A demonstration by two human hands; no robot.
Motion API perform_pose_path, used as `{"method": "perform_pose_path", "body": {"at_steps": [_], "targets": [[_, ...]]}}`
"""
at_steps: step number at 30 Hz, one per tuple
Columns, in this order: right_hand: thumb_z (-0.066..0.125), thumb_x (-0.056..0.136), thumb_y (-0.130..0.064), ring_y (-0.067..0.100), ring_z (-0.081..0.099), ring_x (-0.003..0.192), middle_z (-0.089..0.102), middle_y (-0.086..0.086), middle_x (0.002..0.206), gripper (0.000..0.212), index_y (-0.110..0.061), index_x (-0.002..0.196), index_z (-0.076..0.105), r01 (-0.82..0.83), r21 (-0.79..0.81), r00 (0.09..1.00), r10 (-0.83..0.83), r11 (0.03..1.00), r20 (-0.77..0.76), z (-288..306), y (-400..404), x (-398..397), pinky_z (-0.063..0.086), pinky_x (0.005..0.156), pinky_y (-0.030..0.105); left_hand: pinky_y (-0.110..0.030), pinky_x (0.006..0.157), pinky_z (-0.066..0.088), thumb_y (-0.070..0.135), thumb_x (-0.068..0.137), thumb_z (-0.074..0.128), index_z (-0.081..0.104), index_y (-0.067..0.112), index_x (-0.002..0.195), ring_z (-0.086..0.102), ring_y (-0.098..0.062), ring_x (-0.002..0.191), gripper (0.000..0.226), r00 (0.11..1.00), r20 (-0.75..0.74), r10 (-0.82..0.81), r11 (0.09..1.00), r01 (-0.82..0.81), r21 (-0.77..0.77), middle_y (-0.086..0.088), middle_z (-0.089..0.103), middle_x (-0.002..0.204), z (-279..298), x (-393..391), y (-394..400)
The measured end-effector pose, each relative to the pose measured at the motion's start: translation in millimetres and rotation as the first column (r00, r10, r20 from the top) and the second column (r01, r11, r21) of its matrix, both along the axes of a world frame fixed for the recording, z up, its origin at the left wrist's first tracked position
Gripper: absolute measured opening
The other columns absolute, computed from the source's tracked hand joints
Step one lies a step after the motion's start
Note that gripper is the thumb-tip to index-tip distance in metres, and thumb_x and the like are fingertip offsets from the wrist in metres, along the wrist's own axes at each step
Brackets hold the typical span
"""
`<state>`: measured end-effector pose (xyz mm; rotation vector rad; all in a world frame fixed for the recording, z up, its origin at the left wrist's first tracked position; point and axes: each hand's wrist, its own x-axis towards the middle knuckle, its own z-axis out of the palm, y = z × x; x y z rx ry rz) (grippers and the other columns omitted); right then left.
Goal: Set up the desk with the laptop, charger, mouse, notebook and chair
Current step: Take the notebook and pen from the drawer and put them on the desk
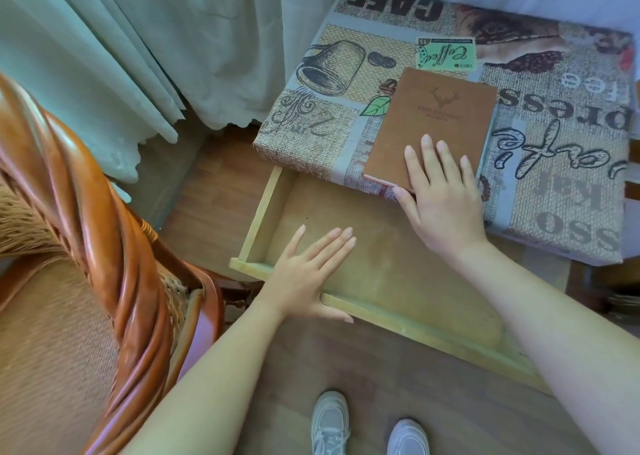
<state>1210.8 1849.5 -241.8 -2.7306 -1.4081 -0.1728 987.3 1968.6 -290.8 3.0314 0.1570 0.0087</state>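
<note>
- The right hand lies flat, fingers spread, on the near corner of the brown notebook; its thumb tip is tucked against the notebook's edge, grip unclear.
- The left hand is open over the drawer front, thumb on the rim.
- The notebook sits on the desk; its small embossed lettering is unreadable.
- The chair is cut off at left.

A pale wooden drawer stands pulled open and empty beneath a coffee-themed printed tablecloth, with pale green curtains hanging behind above brown wood-look flooring.
</note>
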Motion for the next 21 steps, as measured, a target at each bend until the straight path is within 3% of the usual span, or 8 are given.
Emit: {"method": "perform_pose_path", "body": {"at_steps": [6,10,18,21], "targets": [[0.022,0.098,-0.049,0.035,0.03,0.138,0.03,0.016,0.151,0.06,-0.011,0.144,0.03,0.009,0.004,1.0,-0.009,1.0,0.007,-1.6,0.2,0.0,0.024,0.109,0.054,-0.067,0.11,0.013,0.088,0.071,0.036,0.035,0.007,0.146,0.021,-0.021,0.145,0.11,0.99,0.065,-0.124,0.984,0.115,0.134,-0.011,0.025,0.156,2.5,8.3,4.5],[0.025,0.098,-0.047,0.036,0.032,0.137,0.032,0.016,0.15,0.058,-0.011,0.143,0.032,0.015,0.007,1.0,-0.015,1.0,0.005,-1.2,1.1,-0.7,0.026,0.108,0.055,-0.068,0.109,0.013,0.088,0.072,0.034,0.033,0.007,0.146,0.021,-0.024,0.145,0.11,0.983,0.107,-0.152,0.974,0.13,0.187,-0.014,0.025,0.155,20.7,20.5,10.5],[0.025,0.097,-0.047,0.036,0.032,0.137,0.033,0.017,0.15,0.059,-0.011,0.143,0.034,0.012,0.015,0.999,-0.011,1.0,-0.041,4.2,0.3,-1.9,0.027,0.109,0.054,-0.061,0.114,0.011,0.089,0.068,0.039,0.019,0.004,0.15,0.011,-0.021,0.147,0.12,0.988,0.129,0.084,0.968,-0.111,0.224,-0.01,0.013,0.159,40.6,62.3,25.3],[0.025,0.097,-0.047,0.035,0.03,0.138,0.031,0.017,0.151,0.059,-0.011,0.143,0.033,0.008,0.017,0.998,-0.007,1.0,-0.058,5.1,-0.4,-0.9,0.026,0.109,0.054,-0.059,0.115,0.009,0.085,0.069,0.044,0.017,0.006,0.151,0.009,-0.02,0.148,0.117,0.984,0.155,0.085,0.963,-0.121,0.239,-0.009,0.013,0.16,44.2,82.2,25.8]]}}
